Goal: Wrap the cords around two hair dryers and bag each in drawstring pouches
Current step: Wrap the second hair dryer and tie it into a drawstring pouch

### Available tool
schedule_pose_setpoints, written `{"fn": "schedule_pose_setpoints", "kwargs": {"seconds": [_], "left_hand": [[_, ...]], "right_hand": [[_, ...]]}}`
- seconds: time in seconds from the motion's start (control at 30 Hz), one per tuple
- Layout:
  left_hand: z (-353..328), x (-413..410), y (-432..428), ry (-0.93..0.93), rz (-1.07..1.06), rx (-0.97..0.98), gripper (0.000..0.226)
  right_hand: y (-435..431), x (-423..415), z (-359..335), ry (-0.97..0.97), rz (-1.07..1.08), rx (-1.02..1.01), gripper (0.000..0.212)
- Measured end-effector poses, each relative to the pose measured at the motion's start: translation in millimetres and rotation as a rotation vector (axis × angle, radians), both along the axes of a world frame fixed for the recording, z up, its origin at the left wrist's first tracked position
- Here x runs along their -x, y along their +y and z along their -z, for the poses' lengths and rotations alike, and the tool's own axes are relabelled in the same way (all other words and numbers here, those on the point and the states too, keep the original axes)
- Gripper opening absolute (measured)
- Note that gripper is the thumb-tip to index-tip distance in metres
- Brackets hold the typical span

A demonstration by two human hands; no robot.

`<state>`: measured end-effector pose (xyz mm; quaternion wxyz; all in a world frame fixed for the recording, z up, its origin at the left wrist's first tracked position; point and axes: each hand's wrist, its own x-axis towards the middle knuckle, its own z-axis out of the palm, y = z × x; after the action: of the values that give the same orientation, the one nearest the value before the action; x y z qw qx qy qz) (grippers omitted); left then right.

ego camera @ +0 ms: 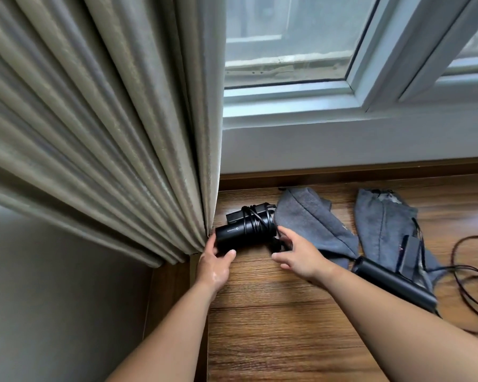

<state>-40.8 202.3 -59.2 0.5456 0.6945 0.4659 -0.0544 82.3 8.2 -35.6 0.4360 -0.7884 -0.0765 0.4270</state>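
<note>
Wood-grain ledge [273, 312] ran under a window [287, 37], with a pleated curtain [94, 119] filling the left of the frame.

At centre, against the curtain's hem, lay the first dryer [246, 230], its wound cord [255, 219] looped around the barrel. The left hand [215, 264] gripped the barrel's left end, thumb in front and fingers behind. The right hand [298, 256] hovered at the barrel's right end, fingers spread and loosely bent, holding nothing; whether it touched the cord's tail could not be told.

Bagging seemed to be the step in hand. To do it well, the left hand should keep the coils pinned while the right opens the mouth of the first pouch [315, 224], just right of the dryer. The barrel should go in narrow end first, so no loop slips off.

Counted: two dryers, two grey pouches. The second dryer [392, 283] lay at lower right across the second pouch [381, 224], its loose cord [469, 274] sprawled toward the right edge, unwrapped.
</note>
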Motion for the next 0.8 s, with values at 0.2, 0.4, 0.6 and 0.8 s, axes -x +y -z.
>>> {"fn": "schedule_pose_setpoints", "kwargs": {"seconds": [0.2, 0.4, 0.6, 0.8], "left_hand": [[-28.0, 7.7, -43.0, 0.092, 0.011, -0.213, 0.053], [-36.5, -13.0, -138.5, 0.035, 0.432, -0.249, 0.049], [-35.0, -62.6, -220.2, 0.028, 0.808, -0.294, 0.067], [-27.5, -105.7, -268.3, 0.088, 1.057, -0.412, 0.083]], "right_hand": [[-79.9, 14.8, -7.4, -0.082, 0.061, 0.043, 0.073], [-188.5, 15.3, -18.7, -0.493, -0.026, 0.328, 0.049], [-263.7, -3.8, -15.5, -0.597, -0.053, 0.454, 0.049], [-292.4, -18.6, -4.9, -0.486, -0.195, 0.546, 0.076]]}}
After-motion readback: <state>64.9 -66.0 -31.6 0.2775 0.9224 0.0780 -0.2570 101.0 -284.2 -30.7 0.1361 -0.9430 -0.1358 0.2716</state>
